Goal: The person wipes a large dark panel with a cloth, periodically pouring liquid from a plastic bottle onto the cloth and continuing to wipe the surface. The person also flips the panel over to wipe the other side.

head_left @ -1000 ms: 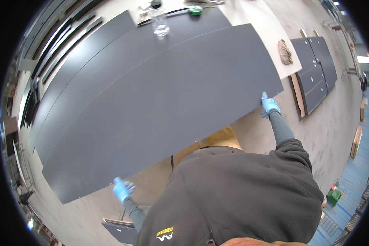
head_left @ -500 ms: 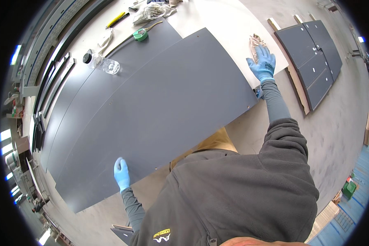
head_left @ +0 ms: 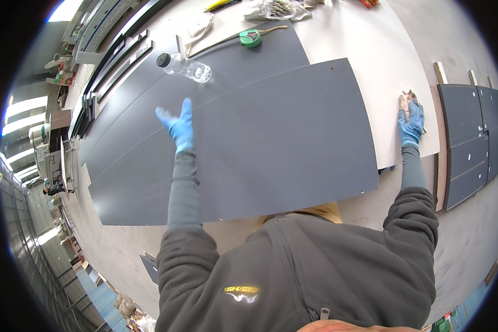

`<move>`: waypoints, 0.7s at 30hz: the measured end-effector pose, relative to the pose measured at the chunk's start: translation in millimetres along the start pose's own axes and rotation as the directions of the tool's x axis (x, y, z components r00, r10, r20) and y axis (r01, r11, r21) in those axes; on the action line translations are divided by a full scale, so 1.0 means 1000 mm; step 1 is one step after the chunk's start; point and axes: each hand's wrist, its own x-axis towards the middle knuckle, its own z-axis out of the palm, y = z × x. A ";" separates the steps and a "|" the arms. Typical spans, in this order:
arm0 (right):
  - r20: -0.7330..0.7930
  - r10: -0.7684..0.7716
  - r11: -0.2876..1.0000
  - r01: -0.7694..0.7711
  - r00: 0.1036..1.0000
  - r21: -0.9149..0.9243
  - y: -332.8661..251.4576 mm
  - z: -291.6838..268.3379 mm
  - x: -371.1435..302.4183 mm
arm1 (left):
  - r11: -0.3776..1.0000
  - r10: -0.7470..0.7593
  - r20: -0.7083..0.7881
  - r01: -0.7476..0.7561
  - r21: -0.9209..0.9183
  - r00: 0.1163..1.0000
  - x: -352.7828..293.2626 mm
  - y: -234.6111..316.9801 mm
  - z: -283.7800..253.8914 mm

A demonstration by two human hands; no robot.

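My left hand [head_left: 178, 128], in a blue glove, is over the large dark grey panel [head_left: 271, 138] with its fingers spread and nothing in them. A clear plastic bottle [head_left: 189, 68] with a black cap lies on its side just beyond it, on a second grey panel [head_left: 144, 91] that the large one partly covers. On the white tabletop at the right, my right hand [head_left: 411, 126], also gloved, has its fingers round a crumpled beige cloth [head_left: 408, 102]. Part of the cloth is hidden under the fingers.
A green tape measure [head_left: 250, 38] rests on the rear panel. Behind it are a clear bag [head_left: 276, 10] of small items and a yellow tool [head_left: 222, 4]. Black strips [head_left: 113, 69] lie at the far left. More dark panels [head_left: 473, 144] stand on supports to the right.
My left hand has moved from the panel's near edge far forward toward the bottle, fingers spreading. My right hand has gathered its fingers on the cloth. The view has turned.
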 end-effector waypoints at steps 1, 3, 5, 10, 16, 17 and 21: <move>0.041 0.104 0.984 -0.108 0.994 0.141 0.001 -0.001 0.003 | 1.000 0.022 -0.013 -0.022 0.011 1.000 0.021 -0.006 0.017; 0.168 0.357 0.845 -0.394 0.919 0.361 -0.003 -0.008 0.012 | 0.998 0.056 -0.040 -0.056 0.012 0.998 0.059 -0.017 0.050; 0.290 0.566 0.527 -0.609 0.772 0.592 -0.016 -0.021 0.020 | 0.995 0.096 -0.089 -0.096 0.005 0.991 0.091 -0.027 0.077; 0.550 0.278 -0.494 -0.374 0.787 0.785 -0.082 -0.072 0.012 | 0.944 0.262 0.052 -0.245 -0.221 0.964 0.143 -0.042 0.111; 0.633 0.195 -0.751 -0.301 0.749 0.588 -0.204 -0.088 0.015 | 0.937 0.163 0.208 -0.086 -0.337 0.965 0.129 -0.007 0.112; 0.611 0.127 -0.764 -0.315 0.782 0.563 -0.220 -0.089 0.017 | 0.954 0.132 0.235 -0.059 -0.295 0.963 0.119 0.009 0.106; 0.647 0.084 -0.739 -0.388 0.758 0.550 -0.260 -0.092 0.022 | 0.963 0.198 0.615 -0.035 -0.266 0.764 0.015 0.069 0.084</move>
